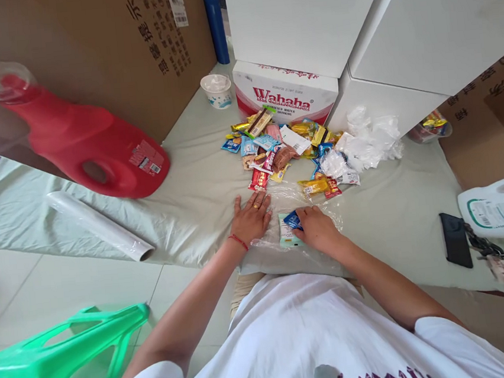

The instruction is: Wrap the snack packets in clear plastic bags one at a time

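Note:
My left hand lies flat with fingers spread on the edge of a clear plastic bag. The bag is laid out on the cloth-covered surface. My right hand is closed on a small blue snack packet, just above a pale green packet that rests on the bag. Beyond both hands is a heap of wrapped snacks, with a red packet near my left fingertips and a yellow packet beyond my right hand.
Crumpled clear bags sit right of the heap, before a Wahaha box. A paper cup stands behind. A red detergent bottle and a white roll are left; a phone and white bottle are right.

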`<state>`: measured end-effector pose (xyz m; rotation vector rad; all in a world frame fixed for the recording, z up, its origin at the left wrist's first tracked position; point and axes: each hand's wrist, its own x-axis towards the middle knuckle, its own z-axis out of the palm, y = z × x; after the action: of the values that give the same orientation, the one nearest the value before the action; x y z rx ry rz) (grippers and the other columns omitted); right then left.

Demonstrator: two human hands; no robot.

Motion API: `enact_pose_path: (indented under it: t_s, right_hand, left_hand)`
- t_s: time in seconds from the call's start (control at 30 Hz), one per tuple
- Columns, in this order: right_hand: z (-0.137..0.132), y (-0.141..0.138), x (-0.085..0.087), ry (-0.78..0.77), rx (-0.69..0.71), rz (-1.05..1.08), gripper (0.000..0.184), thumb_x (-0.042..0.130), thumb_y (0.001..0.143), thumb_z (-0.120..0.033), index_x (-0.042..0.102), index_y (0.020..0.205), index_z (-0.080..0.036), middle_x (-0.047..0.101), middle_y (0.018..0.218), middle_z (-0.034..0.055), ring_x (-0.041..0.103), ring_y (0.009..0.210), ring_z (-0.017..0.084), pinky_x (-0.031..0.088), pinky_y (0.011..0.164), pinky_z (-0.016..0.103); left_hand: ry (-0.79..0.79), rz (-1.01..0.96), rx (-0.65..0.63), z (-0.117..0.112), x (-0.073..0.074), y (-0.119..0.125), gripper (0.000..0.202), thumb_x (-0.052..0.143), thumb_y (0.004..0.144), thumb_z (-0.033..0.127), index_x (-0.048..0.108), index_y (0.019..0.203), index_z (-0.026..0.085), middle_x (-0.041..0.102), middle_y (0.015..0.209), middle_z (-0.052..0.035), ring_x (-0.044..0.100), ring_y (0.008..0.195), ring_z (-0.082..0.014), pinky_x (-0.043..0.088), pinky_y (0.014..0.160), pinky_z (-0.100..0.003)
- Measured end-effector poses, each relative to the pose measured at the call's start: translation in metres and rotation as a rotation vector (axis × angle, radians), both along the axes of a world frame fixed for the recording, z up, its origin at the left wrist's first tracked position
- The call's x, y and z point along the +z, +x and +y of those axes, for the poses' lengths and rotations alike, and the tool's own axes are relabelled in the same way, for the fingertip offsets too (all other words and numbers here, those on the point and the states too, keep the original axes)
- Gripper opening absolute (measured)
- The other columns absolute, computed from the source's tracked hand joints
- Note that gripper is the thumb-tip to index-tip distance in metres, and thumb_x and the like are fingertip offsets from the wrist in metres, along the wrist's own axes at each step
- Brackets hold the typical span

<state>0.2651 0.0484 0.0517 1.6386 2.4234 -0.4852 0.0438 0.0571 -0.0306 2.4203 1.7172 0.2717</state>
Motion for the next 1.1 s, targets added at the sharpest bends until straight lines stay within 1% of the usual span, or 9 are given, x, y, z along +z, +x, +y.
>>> enact_pose_path:
  t_s: [0.07,0.17,0.3,0.43,0.57,0.73,0.87,1.0,1.1]
  right_hand:
    - [0.002,0.003,0.000,-0.007,0.041,0.055,0.047,0.068,0.091,-0.029,0.060,0.135,-0.013,0.065,0.119,0.0161,0.056,0.115,0.032,0.049,0.096,0.040]
    - [0.004,0.012,-0.002,-0.036,0.148,0.152,0.059,0.073,0.086,-0.021,0.055,0.142,-0.014,0.061,0.127,0.0154,0.055,0.120,0.030,0.046,0.104,0.041]
    - [-0.001,0.010,-0.008,-0.117,0.211,0.154,0.079,0.083,0.079,-0.026,0.047,0.148,-0.015,0.049,0.145,0.0190,0.053,0.128,0.032,0.048,0.105,0.043]
    - [-0.005,0.003,-0.010,-0.113,0.230,0.059,0.091,0.085,0.076,-0.029,0.040,0.154,-0.017,0.039,0.156,0.0208,0.052,0.132,0.035,0.052,0.100,0.045]
    - [-0.012,0.003,-0.007,-0.068,0.263,0.031,0.081,0.077,0.083,-0.029,0.040,0.153,-0.017,0.048,0.146,0.0192,0.058,0.121,0.032,0.053,0.094,0.042]
    - [-0.023,0.015,-0.014,-0.050,0.157,0.029,0.068,0.068,0.086,-0.028,0.043,0.148,-0.016,0.054,0.136,0.0173,0.062,0.113,0.029,0.052,0.086,0.037]
    - [-0.022,0.031,-0.015,-0.103,0.101,0.091,0.057,0.068,0.084,-0.029,0.053,0.137,-0.017,0.057,0.133,0.0141,0.063,0.108,0.026,0.049,0.082,0.033]
    - [-0.009,0.051,-0.003,-0.135,0.040,0.205,0.044,0.069,0.082,-0.028,0.060,0.124,-0.019,0.066,0.114,0.0083,0.064,0.097,0.022,0.046,0.080,0.029]
    - [0.004,0.059,0.011,-0.053,0.008,0.263,0.039,0.067,0.083,-0.028,0.061,0.119,-0.018,0.067,0.111,0.0077,0.064,0.096,0.023,0.046,0.082,0.030]
  left_hand:
    - [-0.004,0.000,0.000,-0.001,0.000,0.000,0.056,0.026,0.105,0.040,0.040,0.157,0.025,0.035,0.166,-0.0092,0.033,0.154,-0.0271,0.008,0.125,-0.067]
    - [-0.009,-0.002,0.000,-0.001,0.000,0.000,0.056,0.027,0.105,0.040,0.040,0.158,0.025,0.036,0.166,-0.0095,0.032,0.154,-0.0285,0.008,0.125,-0.067]
    - [-0.005,-0.004,0.005,-0.002,0.002,0.001,0.056,0.028,0.105,0.039,0.042,0.157,0.025,0.037,0.165,-0.0096,0.033,0.153,-0.0284,0.009,0.125,-0.067]
    - [-0.007,-0.002,-0.001,-0.002,0.003,0.001,0.056,0.028,0.105,0.039,0.042,0.157,0.025,0.037,0.166,-0.0095,0.033,0.153,-0.0285,0.009,0.125,-0.067]
    - [-0.001,-0.014,-0.002,-0.002,0.002,0.000,0.056,0.027,0.105,0.039,0.042,0.157,0.024,0.036,0.166,-0.0100,0.033,0.154,-0.0275,0.007,0.125,-0.067]
    - [-0.010,-0.036,0.006,-0.003,0.001,0.000,0.057,0.027,0.105,0.040,0.040,0.157,0.025,0.036,0.166,-0.0097,0.032,0.154,-0.0292,0.007,0.124,-0.069]
    - [-0.018,-0.030,0.029,-0.007,0.001,0.002,0.065,0.031,0.102,0.055,0.034,0.160,0.027,0.031,0.168,-0.0104,0.027,0.156,-0.0335,0.002,0.122,-0.075]
    - [-0.032,-0.023,0.049,-0.012,0.001,0.005,0.069,0.029,0.101,0.060,0.032,0.161,0.025,0.029,0.168,-0.0120,0.022,0.157,-0.0352,0.000,0.119,-0.078]
    - [-0.038,-0.021,0.076,-0.014,0.001,0.008,0.068,0.027,0.102,0.057,0.031,0.162,0.024,0.030,0.168,-0.0130,0.022,0.157,-0.0355,0.000,0.118,-0.080]
